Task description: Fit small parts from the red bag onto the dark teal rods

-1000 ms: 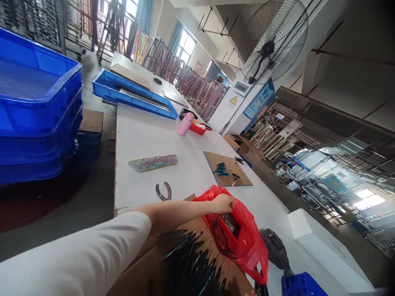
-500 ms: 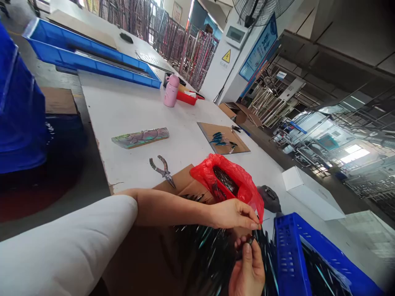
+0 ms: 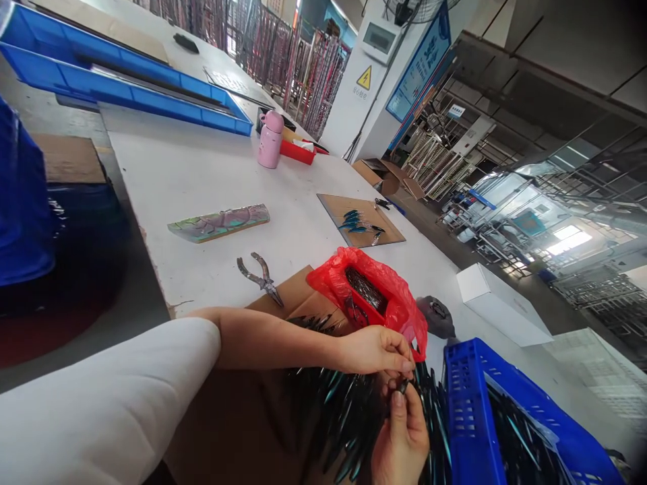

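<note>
On the counter (image 3: pixel 212 175) near edge, I work a dark feather pile (image 3: pixel 344 417). Left hand (image 3: pixel 377 350) and right hand (image 3: pixel 402 438) pinch one small clip (image 3: pixel 403 386) between fingertips; next needs fine alignment, I judge.

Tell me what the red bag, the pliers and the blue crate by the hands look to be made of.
Red bag: thin plastic film, glossy and crinkled, partly see-through. Pliers: bare grey metal, dull sheen, no visible grip sleeves. Blue crate: rigid moulded plastic, by its even colour and slotted wall. Both hands, left hand and right hand, pinch a small dark piece too small to judge.
</note>
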A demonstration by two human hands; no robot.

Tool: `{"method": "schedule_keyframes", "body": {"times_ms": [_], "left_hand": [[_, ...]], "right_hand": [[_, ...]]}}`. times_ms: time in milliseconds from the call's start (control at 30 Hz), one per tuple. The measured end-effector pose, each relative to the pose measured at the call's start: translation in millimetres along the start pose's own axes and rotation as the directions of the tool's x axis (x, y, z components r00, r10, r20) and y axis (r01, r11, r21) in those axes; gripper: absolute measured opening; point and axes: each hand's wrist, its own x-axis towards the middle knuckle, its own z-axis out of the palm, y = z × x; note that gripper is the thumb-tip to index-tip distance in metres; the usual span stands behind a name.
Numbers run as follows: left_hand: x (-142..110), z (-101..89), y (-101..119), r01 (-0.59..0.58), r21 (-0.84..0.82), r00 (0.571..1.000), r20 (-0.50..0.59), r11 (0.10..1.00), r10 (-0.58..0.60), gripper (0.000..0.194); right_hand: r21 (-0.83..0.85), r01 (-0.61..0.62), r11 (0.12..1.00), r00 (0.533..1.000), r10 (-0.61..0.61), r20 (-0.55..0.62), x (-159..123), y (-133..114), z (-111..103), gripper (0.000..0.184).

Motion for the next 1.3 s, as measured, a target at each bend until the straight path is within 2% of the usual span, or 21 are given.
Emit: {"method": "schedule_keyframes", "body": {"times_ms": [167, 367, 567, 733, 1033, 1200, 1300], "left_hand": [[-2.9, -3.6, 4.0, -0.013, 0.082, 0.999, 0.047, 0.997, 0.009, 0.042], [-4.2, -9.3, 1.8, 0.011, 0.131, 1.000, 0.028, 0.991, -0.014, 0.041], [-0.2, -12.6, -5.4, 0.020, 0.127, 1.000, 0.007, 0.992, -0.021, 0.041], [1.2, -15.6, -8.2, 0.015, 0.170, 1.000, 0.007, 0.985, -0.016, 0.034], [1.5, -18.4, -9.1, 0.020, 0.282, 1.000, -0.003, 0.959, -0.020, 0.020], [4.8, -21.2, -12.5, 0.080, 0.316, 0.996, -0.063, 0.945, -0.064, 0.022], [5.0, -20.2, -11.6, 0.064, 0.240, 0.997, -0.054, 0.969, -0.052, 0.028]], "right_hand": [[-0.005, -0.007, 1.000, 1.000, 0.007, -0.007, 1.0, 1.6, -0.5, 0.030], [-0.068, 0.026, 0.997, 0.998, -0.022, 0.052, -0.5, 2.9, 0.6, 0.032], [-0.057, 0.001, 0.998, 0.999, 0.001, 0.045, -0.2, 3.5, 1.1, 0.030], [-0.054, 0.004, 0.999, 0.998, 0.000, 0.068, -0.2, 4.0, 0.5, 0.029], [-0.070, -0.012, 0.998, 0.999, 0.015, 0.037, 1.0, 7.4, -0.3, 0.030], [-0.078, -0.080, 0.994, 0.996, 0.083, 0.033, 0.2, 5.8, 0.5, 0.034], [-0.050, -0.127, 0.991, 0.991, 0.128, 0.029, -1.2, 2.1, 3.4, 0.037]]}}
